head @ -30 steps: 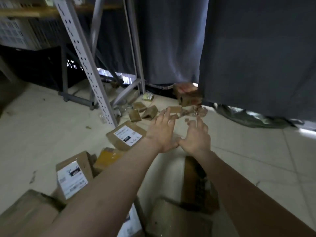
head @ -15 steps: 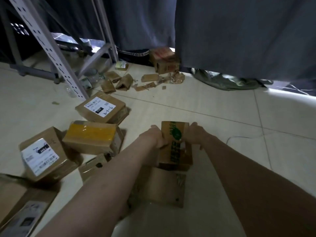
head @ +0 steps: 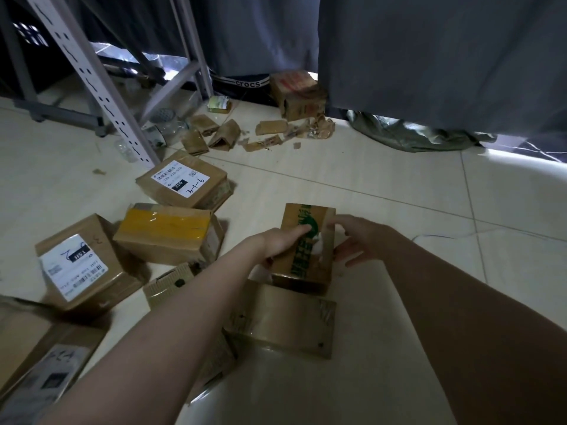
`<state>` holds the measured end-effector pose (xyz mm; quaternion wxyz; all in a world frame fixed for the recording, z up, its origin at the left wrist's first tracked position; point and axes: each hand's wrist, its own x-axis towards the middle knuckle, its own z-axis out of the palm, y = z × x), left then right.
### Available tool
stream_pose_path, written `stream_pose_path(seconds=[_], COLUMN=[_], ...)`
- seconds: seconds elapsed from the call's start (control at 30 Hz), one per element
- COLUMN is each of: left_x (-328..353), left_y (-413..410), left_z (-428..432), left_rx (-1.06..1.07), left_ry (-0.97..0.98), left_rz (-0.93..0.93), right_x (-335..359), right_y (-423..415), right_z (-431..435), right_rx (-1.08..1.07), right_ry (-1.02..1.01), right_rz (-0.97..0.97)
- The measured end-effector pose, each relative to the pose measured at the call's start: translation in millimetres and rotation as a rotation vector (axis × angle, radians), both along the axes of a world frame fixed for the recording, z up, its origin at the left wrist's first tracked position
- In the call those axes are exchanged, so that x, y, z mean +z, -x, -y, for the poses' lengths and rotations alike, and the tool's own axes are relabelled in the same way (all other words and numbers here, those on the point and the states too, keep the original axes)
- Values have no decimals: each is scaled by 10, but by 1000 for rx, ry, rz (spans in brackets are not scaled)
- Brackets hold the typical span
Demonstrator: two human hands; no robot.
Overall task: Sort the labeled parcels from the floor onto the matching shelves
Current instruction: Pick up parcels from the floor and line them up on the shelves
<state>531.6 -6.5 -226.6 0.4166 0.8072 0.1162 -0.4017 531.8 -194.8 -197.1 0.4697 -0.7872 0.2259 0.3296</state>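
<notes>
Left hand [head: 276,245] grips green-printed parcel [head: 302,266] at 9 o'clock; right hand [head: 360,242], clamped before, now splays loose at 3 o'clock: regrasp likely, no lift yet.

We no longer reach through the air toward 12 o'clock. Both hands are now down at the green-taped parcel [head: 306,268]. Our left hand [head: 282,243] grips its 9 o'clock side, thumb now up on the green print. Our right hand [head: 362,240] loosens at 3 o'clock, its fingers spreading against the cardboard.
</notes>
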Motion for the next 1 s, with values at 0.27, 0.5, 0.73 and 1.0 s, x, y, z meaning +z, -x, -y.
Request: stream_pose_path(seconds=[0.27, 0.5, 0.73, 1.0], left_x=[-58, -171, -189, 99], left_y=[144, 446, 449, 274], left_z=[134, 254, 182, -238], left_rx=[19, -194, -165, 560], left_ry=[-327, -696, -692, 731], left_rz=[100, 240, 361, -55], right_x=[108, 238, 127, 118], right_y=[-50, -76, -109, -86], right_z=[-63, -325, -95, 30], right_rx=[-81, 62, -63, -177], right_ry=[-215, -289, -97, -4], right_rz=[-89, -39, 102, 131])
